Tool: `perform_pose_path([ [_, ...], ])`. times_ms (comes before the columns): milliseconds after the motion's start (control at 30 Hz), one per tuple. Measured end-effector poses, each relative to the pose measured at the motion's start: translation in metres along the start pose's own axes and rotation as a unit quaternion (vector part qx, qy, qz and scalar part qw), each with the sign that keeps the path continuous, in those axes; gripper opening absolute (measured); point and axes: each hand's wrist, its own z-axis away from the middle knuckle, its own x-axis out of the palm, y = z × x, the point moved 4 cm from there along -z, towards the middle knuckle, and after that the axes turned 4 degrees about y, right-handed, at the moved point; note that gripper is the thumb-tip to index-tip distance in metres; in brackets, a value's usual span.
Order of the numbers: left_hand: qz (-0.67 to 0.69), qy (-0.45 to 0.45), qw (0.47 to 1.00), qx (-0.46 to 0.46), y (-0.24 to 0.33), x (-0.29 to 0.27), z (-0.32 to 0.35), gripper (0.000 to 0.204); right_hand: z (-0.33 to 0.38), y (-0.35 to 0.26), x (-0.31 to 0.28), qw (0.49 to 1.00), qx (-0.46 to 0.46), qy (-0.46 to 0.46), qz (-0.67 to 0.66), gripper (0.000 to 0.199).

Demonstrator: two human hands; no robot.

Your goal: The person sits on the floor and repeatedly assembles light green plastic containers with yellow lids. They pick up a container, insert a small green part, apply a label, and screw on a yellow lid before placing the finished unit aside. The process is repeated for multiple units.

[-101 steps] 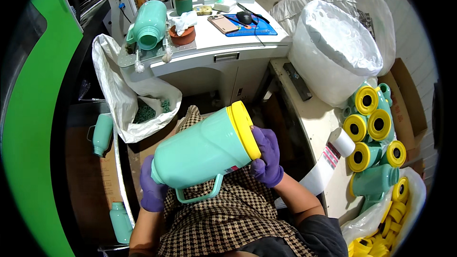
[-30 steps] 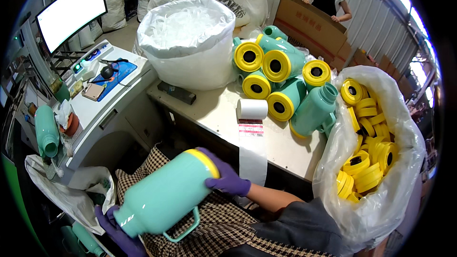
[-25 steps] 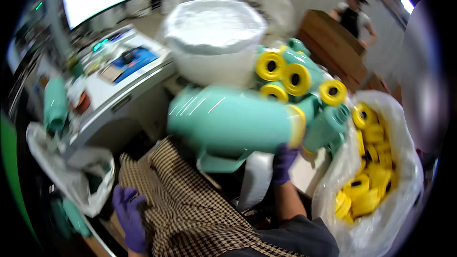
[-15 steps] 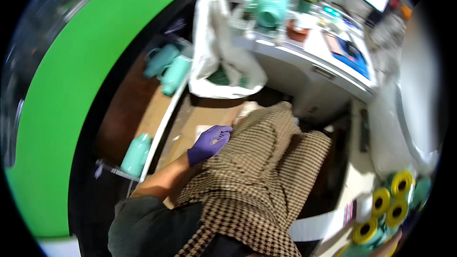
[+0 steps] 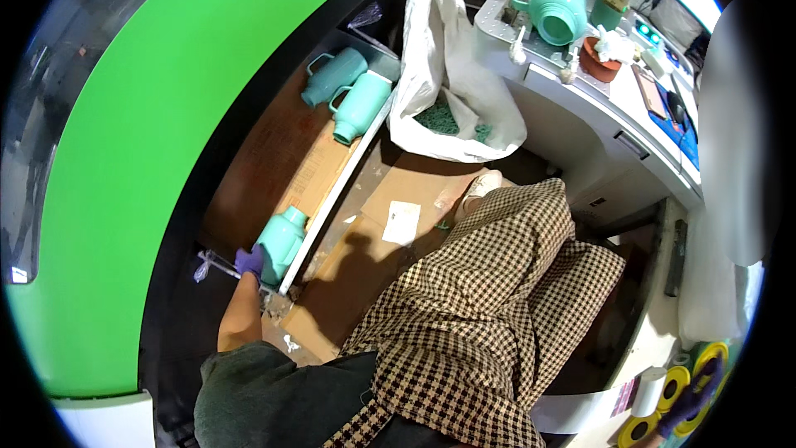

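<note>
My left hand (image 5: 248, 260), in its purple glove, is down on the low conveyor shelf (image 5: 249, 174) at my left, fingers against the base of a mint-green jug (image 5: 280, 242) lying there; I cannot tell whether they close on it. Two more mint jugs (image 5: 348, 93) lie farther along the shelf, so I judge the fetching barely begun. My right hand (image 5: 692, 398) rests far right by the yellow-capped jugs (image 5: 663, 419), grip unclear
</note>
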Motion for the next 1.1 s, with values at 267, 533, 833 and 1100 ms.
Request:
perform_pose_path([
  [267,0.088,-0.01,0.966,-0.244,0.023,0.028,-0.006,0.051,0.087,-0.207,0.092,0.929,-0.3,-0.214,-0.042,0.048],
  [533,0.546,-0.272,0.782,-0.13,0.161,0.049,0.068,0.031,0.089,-0.239,0.108,0.943,-0.166,-0.201,-0.205,0.032],
  [833,0.371,-0.31,0.754,0.445,0.31,-0.08,0.285,0.04,0.077,-0.353,0.22,0.641,0.199,-0.34,-0.659,0.088],
  [1100,0.406,-0.419,0.694,0.423,0.333,-0.047,0.309,0.092,0.086,-0.356,0.218,0.827,0.044,-0.116,-0.548,0.116],
])
